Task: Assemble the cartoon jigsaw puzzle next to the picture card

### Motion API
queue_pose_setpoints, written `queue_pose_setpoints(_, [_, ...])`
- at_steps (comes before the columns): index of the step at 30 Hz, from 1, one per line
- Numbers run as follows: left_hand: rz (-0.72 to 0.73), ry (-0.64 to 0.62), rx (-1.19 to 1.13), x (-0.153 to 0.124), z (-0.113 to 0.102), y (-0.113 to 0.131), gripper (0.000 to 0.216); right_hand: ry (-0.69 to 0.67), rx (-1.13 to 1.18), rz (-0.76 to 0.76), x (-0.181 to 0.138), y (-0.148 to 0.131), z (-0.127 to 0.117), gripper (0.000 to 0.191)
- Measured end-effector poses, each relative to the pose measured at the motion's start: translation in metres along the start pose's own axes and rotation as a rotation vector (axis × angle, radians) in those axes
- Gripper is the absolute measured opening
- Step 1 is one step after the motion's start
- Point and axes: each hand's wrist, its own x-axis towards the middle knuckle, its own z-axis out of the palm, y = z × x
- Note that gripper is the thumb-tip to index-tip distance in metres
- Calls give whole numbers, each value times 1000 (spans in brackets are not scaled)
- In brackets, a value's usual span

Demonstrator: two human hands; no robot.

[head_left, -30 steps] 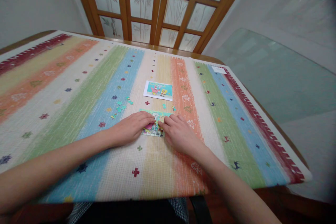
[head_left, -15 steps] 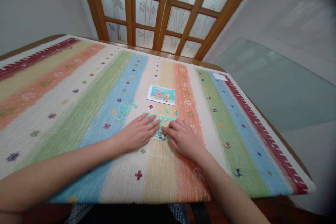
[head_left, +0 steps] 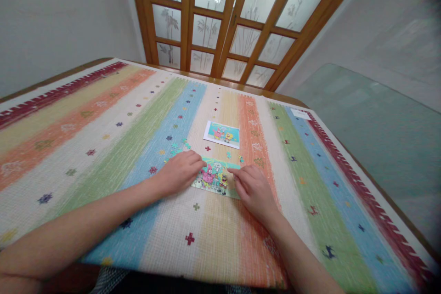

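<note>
Jigsaw puzzle (head_left: pixel 217 177) lies flat on striped woven cloth (head_left: pixel 103 147) over table, near centre, between both hands. Left hand (head_left: pixel 181 172) rests on its left edge, grip loosely curled, clamped on nothing. Right hand (head_left: pixel 253 188) at right edge, fingers spread flat, pinching nothing. Best to press edges inward evenly, keep thin card flat. Loose teal pieces (head_left: pixel 175 149) lie far-left of puzzle; glossy reference picture (head_left: pixel 222 134) lies beyond.

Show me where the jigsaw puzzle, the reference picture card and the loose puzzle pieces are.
jigsaw puzzle (head_left: pixel 216 177): head view, on the assembled middle between the hands.
reference picture card (head_left: pixel 222 133): head view, on the card's printed centre.
loose puzzle pieces (head_left: pixel 175 148): head view, on the teal cluster beyond the left hand.
</note>
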Motion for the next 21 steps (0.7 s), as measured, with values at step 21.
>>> queue_pose_setpoints(21, [-316,-111,-120,-21,-60,-109,35,161,138,169,1,31,-8,22])
